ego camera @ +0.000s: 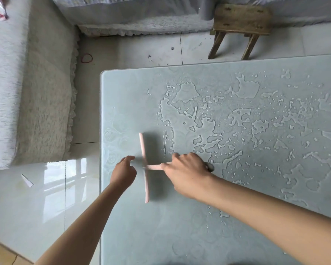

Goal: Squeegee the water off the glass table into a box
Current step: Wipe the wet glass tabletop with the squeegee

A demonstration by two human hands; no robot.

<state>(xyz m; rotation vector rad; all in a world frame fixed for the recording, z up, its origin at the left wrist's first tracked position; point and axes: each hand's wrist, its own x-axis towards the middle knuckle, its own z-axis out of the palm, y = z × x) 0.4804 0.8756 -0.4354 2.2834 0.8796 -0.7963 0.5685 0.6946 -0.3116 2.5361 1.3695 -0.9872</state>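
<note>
A pale green glass table [122, 226] fills the right and lower part of the head view. Puddles and drops of water [237, 119] cover its middle and right. A pink squeegee [144, 150] lies with its long blade running front to back near the table's left end. My right hand [185, 173] grips its handle from the right. My left hand [123, 170] hovers just left of the blade, fingers loosely curled, holding nothing. No box is in view.
A grey fabric sofa [27, 92] stands left of the table, and a covered bed or sofa [132, 14] runs along the back. A small wooden stool [241, 22] stands behind the table. The floor is shiny white tile [46, 197], with a red rubber band [86, 58] on it.
</note>
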